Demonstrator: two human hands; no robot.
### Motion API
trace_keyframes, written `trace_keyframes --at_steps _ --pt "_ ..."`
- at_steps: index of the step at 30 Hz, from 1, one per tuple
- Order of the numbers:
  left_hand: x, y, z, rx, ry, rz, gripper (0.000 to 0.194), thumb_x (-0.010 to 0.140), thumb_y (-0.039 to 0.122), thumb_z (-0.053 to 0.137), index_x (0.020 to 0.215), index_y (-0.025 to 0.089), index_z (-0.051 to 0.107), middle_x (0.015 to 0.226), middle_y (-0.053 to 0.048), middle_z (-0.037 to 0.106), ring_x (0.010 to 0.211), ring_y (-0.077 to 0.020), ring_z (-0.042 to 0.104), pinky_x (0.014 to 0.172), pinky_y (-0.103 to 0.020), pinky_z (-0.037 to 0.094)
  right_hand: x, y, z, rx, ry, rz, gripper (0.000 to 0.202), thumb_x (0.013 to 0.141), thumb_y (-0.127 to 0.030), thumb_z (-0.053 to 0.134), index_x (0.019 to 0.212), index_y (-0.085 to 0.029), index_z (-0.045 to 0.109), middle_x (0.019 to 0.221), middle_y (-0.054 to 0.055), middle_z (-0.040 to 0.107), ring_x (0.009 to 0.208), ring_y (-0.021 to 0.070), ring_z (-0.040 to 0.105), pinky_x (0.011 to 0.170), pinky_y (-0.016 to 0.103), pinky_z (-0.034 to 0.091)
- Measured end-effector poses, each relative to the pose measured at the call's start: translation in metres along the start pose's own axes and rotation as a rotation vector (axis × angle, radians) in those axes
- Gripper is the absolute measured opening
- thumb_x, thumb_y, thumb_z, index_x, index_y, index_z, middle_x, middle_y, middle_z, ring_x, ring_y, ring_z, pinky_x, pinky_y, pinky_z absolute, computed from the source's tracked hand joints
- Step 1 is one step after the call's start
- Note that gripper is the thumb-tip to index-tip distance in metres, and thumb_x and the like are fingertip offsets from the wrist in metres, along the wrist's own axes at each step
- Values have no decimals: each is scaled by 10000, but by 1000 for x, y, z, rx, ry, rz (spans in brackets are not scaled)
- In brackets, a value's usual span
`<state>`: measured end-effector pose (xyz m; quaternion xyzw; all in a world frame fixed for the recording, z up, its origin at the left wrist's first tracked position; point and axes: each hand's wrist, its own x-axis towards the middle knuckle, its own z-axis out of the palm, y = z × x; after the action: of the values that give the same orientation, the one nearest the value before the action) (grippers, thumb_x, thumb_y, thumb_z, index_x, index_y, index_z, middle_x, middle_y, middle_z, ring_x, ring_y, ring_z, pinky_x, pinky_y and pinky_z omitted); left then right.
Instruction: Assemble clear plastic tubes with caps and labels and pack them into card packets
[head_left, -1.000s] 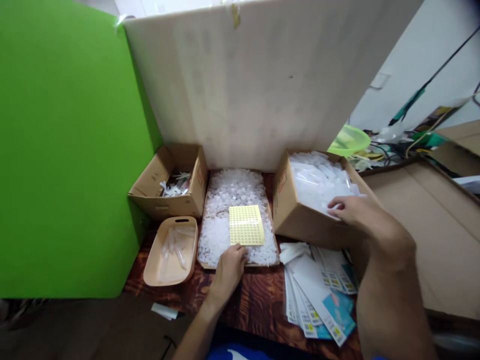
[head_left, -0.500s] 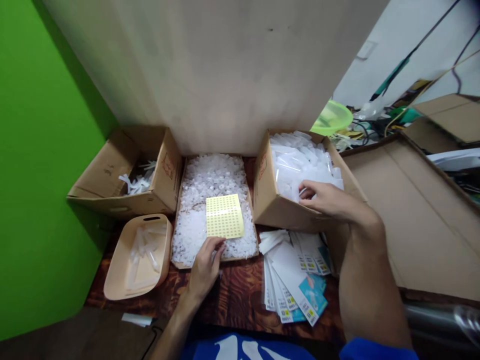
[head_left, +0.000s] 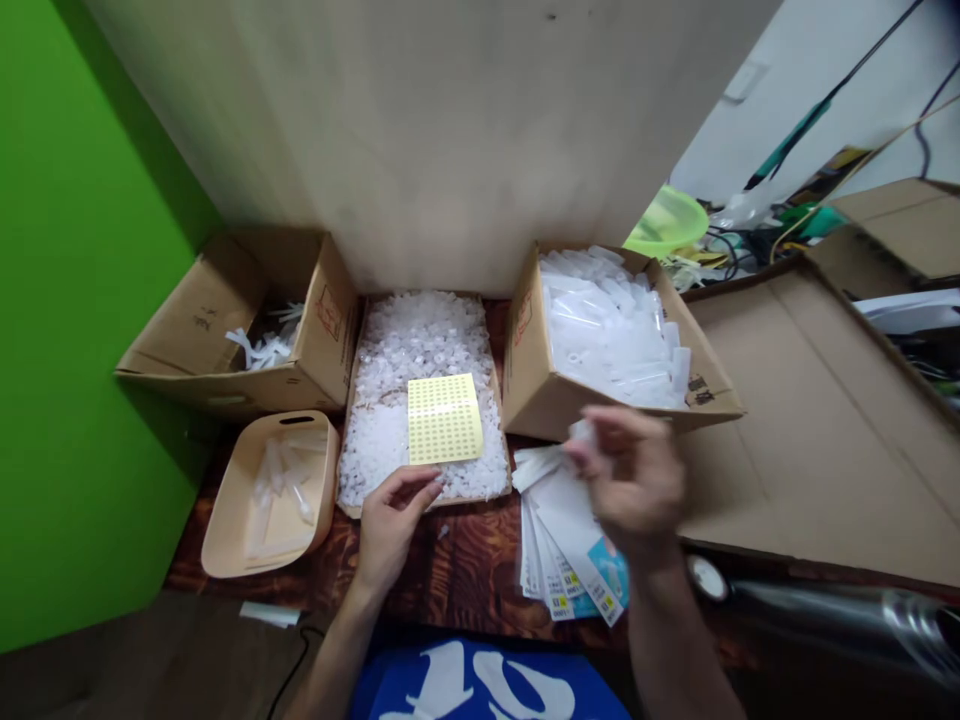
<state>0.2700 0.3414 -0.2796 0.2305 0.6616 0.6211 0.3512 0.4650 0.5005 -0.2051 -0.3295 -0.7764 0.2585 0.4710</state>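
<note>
My right hand (head_left: 630, 470), blurred by motion, pinches a small translucent white tube (head_left: 583, 434) just in front of the right cardboard box (head_left: 529, 350), which is heaped with white tubes (head_left: 607, 325). My left hand (head_left: 397, 510) is at the front edge of the shallow tray (head_left: 499, 400) full of small white pieces. Its thumb and fingertips come together around something too small to make out. Beyond those fingertips a yellow sheet of tiny labels (head_left: 445, 420) lies on the pieces.
Several printed cards (head_left: 562, 540) fan out beneath my right hand. A beige basket (head_left: 214, 530) with a few tubes stands at left, behind it a cardboard box (head_left: 319, 340) with white strips. A large open carton (head_left: 780, 400) and a metal cylinder (head_left: 817, 610) are at right.
My right hand has come out of the box of tubes toward me, now with a tube in its fingers. My left hand has shifted slightly left, and its thumb and fingers are closer together.
</note>
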Motion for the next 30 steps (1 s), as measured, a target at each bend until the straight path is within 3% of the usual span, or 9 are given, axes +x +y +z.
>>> trace_keyframes --at_steps 3,6,10,14,19,30 --pt "-7 -5 -7 44 -2 -7 132 752 292 818 830 185 808 849 -48 770 843 -186 721 790 -263 582 -47 -3 38 217 -307 42 172 872 -322 776 958 -229 660 841 21 689 699 159 660 599 258 533" --pt "-14 -6 -10 66 -77 -5 96 769 268 801 830 198 820 793 -40 762 766 -176 712 722 -254 575 -76 -1 64 373 -432 137 145 878 -310 771 917 -216 667 825 23 688 748 167 674 655 264 540" --pt "-20 -2 -12 138 -188 90 95 810 232 762 875 225 831 865 -49 782 821 -184 720 790 -277 576 -89 0 72 439 -435 200 141 875 -293 774 908 -207 667 857 35 684 787 172 674 698 272 541" --pt "-19 2 -14 192 -197 132 67 791 191 770 816 226 821 825 -36 781 783 -175 718 772 -267 572 -91 0 68 436 -442 187 138 871 -274 778 895 -207 660 859 38 673 789 174 668 694 272 534" --pt "-17 4 -14 179 -164 121 44 746 165 789 742 208 795 753 -22 762 723 -160 703 727 -244 567 -92 -1 66 447 -443 172 103 887 -234 752 914 -212 655 883 45 663 813 181 660 712 285 535" --pt "-22 3 -4 108 -232 51 112 719 103 752 693 203 797 730 -34 764 694 -160 696 690 -241 554 -107 -2 61 477 -458 211 153 916 -176 680 829 -214 559 848 25 601 774 169 610 690 285 482"
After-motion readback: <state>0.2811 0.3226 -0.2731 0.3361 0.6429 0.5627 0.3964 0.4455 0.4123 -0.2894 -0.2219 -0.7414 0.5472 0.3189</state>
